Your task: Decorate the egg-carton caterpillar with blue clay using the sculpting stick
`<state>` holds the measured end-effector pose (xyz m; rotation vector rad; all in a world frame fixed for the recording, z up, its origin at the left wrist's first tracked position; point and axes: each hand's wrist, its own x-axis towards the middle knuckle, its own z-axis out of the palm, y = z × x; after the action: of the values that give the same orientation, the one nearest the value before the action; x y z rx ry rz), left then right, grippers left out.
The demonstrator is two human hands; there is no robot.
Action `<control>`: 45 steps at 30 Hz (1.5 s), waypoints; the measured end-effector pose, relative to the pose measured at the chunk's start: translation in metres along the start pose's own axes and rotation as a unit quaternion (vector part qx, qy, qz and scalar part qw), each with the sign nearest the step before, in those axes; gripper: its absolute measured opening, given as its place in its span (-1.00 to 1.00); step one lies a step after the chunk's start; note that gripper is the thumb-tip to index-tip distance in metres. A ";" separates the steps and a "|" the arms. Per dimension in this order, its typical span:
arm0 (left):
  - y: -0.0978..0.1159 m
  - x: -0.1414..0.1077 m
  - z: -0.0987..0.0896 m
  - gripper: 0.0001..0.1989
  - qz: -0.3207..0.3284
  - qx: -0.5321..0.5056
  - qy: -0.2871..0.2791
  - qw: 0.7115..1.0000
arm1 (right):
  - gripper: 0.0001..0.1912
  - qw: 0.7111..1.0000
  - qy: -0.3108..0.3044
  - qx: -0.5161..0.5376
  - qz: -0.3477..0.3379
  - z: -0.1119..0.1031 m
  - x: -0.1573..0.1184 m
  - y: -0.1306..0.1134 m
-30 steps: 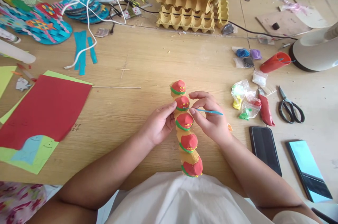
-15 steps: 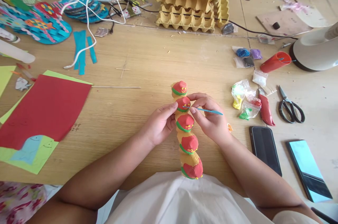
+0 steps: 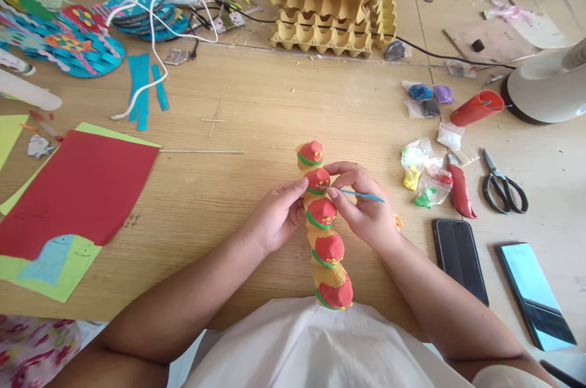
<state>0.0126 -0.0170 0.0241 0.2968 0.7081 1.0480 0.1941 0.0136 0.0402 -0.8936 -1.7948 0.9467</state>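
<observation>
A strip of egg carton [image 3: 317,235] with several red-capped bumps, green bands and small yellow faces runs up from the white shirt. My left hand [image 3: 284,212] pinches its left side at the second bump from the far end. A thin blue tool [image 3: 361,194] is held between the thumb and fingers of my right hand [image 3: 359,205], on the strip's right. The tool's tip touches or hovers just over the second bump's face; which of the two cannot be told. Some of my right fingers reach behind that bump.
Small bags of coloured clay [image 3: 425,168], a red cutter [image 3: 461,186], scissors [image 3: 505,186] and two phones, one black [image 3: 460,260], lie to the right. Red paper [image 3: 82,186] is at left. Egg cartons [image 3: 320,31] stand at the back, near a black cable.
The handle end of the blue tool has dipped slightly toward me, with a tiny shift of my right hand. My left hand keeps its hold on the strip.
</observation>
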 end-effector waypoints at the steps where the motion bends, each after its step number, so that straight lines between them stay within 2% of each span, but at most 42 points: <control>1: 0.000 0.000 0.000 -0.70 -0.001 0.001 -0.001 1.000 | -0.92 1.000 0.000 0.000 -0.001 0.000 0.000 0.000; 17: 0.000 -0.001 0.000 -0.68 -0.002 0.007 0.000 1.000 | -0.93 1.000 -0.002 0.001 -0.013 -0.001 0.001 0.001; 24: 0.000 -0.001 0.001 -0.68 -0.006 0.017 0.023 1.000 | -0.93 1.000 0.000 0.003 0.003 0.000 0.001 0.001; 31: 0.000 0.000 0.001 -0.69 -0.003 0.013 0.006 1.000 | -0.93 1.000 -0.005 -0.003 0.002 -0.002 0.001 0.000; 45: 0.000 -0.001 0.001 -0.70 -0.002 0.011 0.011 1.000 | -0.92 1.000 -0.010 -0.013 -0.004 -0.003 0.002 -0.001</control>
<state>0.0130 -0.0176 0.0251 0.3034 0.7415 1.0415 0.1963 0.0159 0.0424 -0.8963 -1.8305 0.9330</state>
